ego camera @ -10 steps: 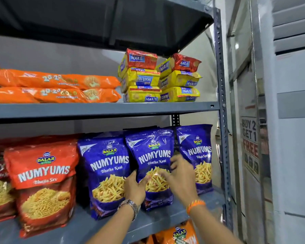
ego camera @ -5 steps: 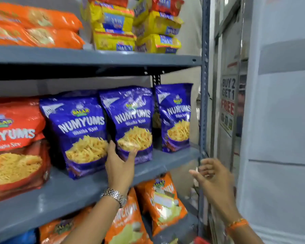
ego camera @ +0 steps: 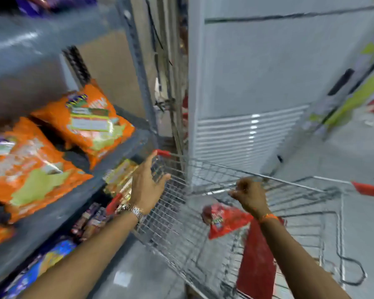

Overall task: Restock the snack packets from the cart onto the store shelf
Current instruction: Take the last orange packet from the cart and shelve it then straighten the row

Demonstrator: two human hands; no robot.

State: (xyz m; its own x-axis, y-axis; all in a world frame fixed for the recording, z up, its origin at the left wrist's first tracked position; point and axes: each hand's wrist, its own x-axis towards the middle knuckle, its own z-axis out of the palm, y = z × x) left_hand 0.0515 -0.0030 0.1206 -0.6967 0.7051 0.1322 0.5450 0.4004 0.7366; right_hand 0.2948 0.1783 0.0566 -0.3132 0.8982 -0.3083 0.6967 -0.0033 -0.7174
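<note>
No lettering can be read anywhere in this motion-blurred view. The orange snack packets (ego camera: 82,124) on the grey store shelf (ego camera: 121,152) carry a dark logo patch and a pale label band, but the print on both is smeared beyond reading. The red packet (ego camera: 222,219) lying in the wire cart (ego camera: 203,169) shows a smudge of yellow and green marking where a brand name would sit; its letters cannot be made out. The blue and dark wrappers (ego camera: 52,260) on the bottom shelf show colour only, no legible words. No price tags, numbers or signs are readable.
</note>
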